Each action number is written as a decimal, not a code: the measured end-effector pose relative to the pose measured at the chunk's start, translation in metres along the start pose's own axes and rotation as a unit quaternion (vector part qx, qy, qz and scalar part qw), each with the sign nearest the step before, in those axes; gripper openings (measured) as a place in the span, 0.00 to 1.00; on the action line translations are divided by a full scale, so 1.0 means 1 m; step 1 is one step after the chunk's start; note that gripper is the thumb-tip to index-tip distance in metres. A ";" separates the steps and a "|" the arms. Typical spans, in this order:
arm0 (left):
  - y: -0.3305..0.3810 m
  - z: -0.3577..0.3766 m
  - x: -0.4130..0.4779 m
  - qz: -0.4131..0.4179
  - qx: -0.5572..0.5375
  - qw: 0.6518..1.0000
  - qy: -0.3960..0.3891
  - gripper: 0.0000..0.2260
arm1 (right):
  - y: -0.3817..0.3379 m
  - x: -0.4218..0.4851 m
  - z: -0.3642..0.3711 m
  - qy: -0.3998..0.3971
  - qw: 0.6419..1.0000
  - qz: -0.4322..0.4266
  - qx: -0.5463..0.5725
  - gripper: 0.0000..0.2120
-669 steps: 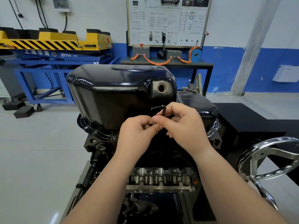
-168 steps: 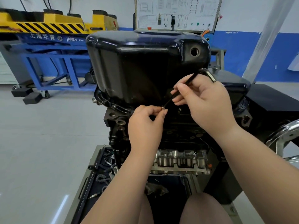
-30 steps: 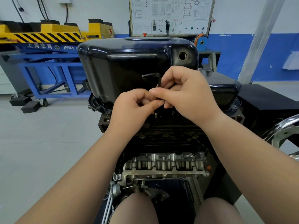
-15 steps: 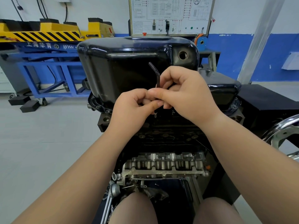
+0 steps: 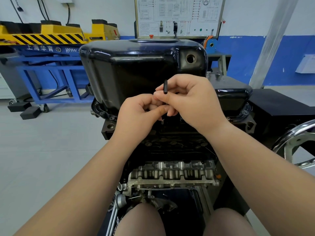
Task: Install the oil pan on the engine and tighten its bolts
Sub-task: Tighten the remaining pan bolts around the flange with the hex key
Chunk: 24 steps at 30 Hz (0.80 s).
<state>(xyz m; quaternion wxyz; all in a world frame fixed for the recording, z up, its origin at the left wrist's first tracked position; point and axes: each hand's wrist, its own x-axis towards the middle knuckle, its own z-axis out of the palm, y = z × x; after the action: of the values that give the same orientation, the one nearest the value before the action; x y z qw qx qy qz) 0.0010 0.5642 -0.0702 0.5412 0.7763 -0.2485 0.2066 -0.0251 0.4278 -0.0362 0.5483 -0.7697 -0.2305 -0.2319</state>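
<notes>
At the oil pan [image 5: 136, 74] flange, short arm of your hex key [image 5: 165, 86] swung from left toward you; R hand [image 5: 190, 99] & L hand [image 5: 136, 114] both pinch its shaft, so bolt [image 5: 162, 122] prob. threading in.

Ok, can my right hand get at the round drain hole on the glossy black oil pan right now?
Probably yes: the round drain hole sits uncovered just above the right hand, nothing between them, though that hand is busy pinching the black hex key.

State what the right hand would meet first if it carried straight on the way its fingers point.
The left hand: the right hand points leftward, its fingers touching the left's around the hex key. Depth is unclear.
</notes>
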 end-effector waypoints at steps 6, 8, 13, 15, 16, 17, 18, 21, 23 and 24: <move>0.001 -0.005 0.003 -0.029 -0.023 0.998 -0.050 0.08 | -0.001 0.001 -0.008 -0.058 0.998 -0.002 -0.018 0.09; 0.001 -0.004 0.003 -0.028 -0.023 0.998 -0.054 0.09 | -0.001 0.001 -0.007 -0.018 0.999 -0.005 -0.031 0.06; 0.001 -0.001 0.001 -0.018 0.004 1.000 -0.003 0.04 | 0.002 0.000 -0.001 0.017 0.999 -0.002 -0.049 0.06; 0.000 -0.002 0.001 -0.010 0.009 1.000 -0.002 0.05 | 0.002 -0.001 -0.003 -0.013 0.999 -0.001 -0.030 0.03; 0.000 -0.003 0.001 -0.009 0.009 1.000 -0.005 0.07 | 0.002 -0.002 -0.004 -0.034 0.999 0.002 -0.021 0.04; 0.001 -0.005 0.002 -0.011 0.009 1.000 -0.014 0.08 | 0.002 -0.002 -0.005 -0.050 0.999 0.005 -0.013 0.07; 0.001 -0.006 0.002 -0.015 0.012 0.999 -0.028 0.08 | 0.001 -0.001 -0.005 -0.056 0.998 0.008 -0.008 0.08; 0.002 -0.008 0.002 -0.018 0.011 0.998 -0.058 0.08 | 0.001 0.000 -0.004 -0.020 1.000 0.006 -0.013 0.05; 0.002 -0.007 0.002 -0.015 0.010 0.999 -0.044 0.07 | 0.001 0.000 -0.002 0.005 1.000 0.001 -0.029 0.02; 0.002 -0.007 0.001 -0.016 0.012 0.999 -0.033 0.05 | 0.001 0.000 -0.001 0.014 0.999 -0.003 -0.038 0.05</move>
<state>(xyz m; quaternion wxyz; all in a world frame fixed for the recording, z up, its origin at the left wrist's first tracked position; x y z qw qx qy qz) 0.0007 0.5697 -0.0661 0.5265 0.7932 -0.2508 0.1752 -0.0240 0.4263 -0.0367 0.5214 -0.7859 -0.2156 -0.2529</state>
